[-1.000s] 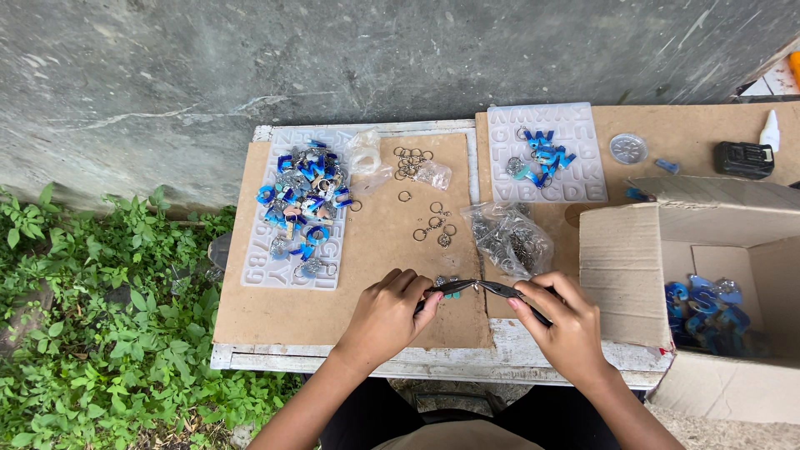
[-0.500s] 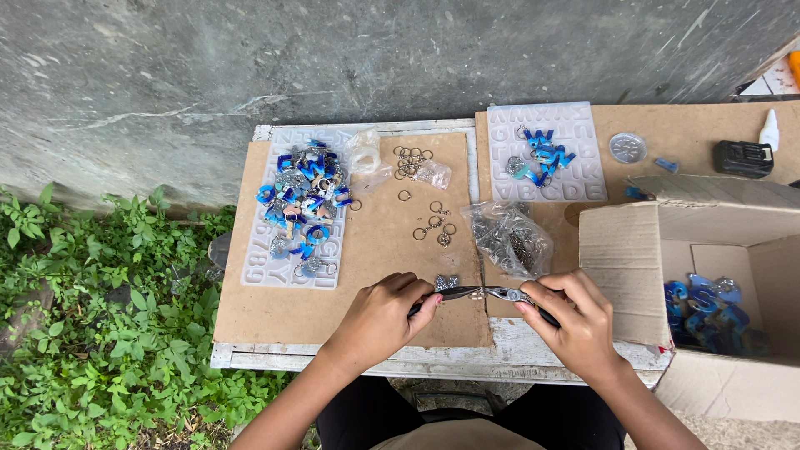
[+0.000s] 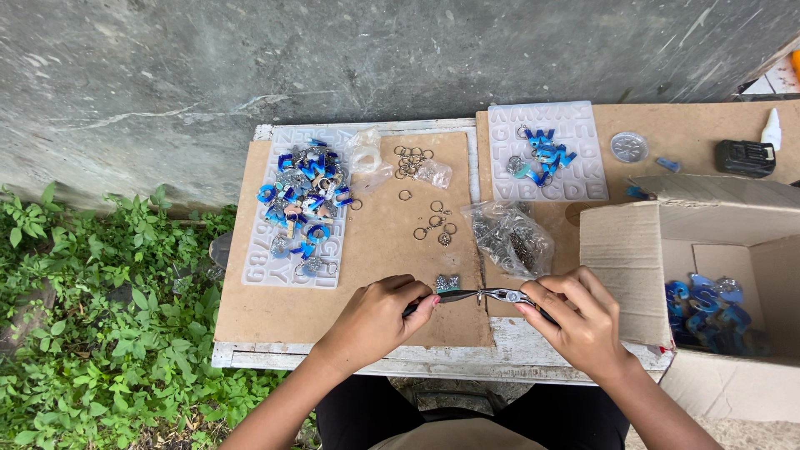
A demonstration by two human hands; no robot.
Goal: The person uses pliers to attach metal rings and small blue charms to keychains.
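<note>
My left hand (image 3: 377, 318) grips a small pair of pliers (image 3: 454, 297) that points right. My right hand (image 3: 581, 321) grips a second pair of pliers (image 3: 510, 296) that points left. The two tips meet over the brown board (image 3: 375, 250), near the table's front edge. What they pinch is too small to make out. A small glittery charm (image 3: 447, 282) lies just behind the left pliers.
A white letter mould (image 3: 275, 268) heaped with blue charms lies at left, a second mould (image 3: 575, 185) at the back. Loose metal rings (image 3: 429, 218) and a clear bag of chains (image 3: 510, 239) lie mid-table. An open cardboard box (image 3: 621, 262) stands right. Plants (image 3: 92, 333) grow left.
The two plier tips have come together and levelled out. Both hands have stayed almost where they were.
</note>
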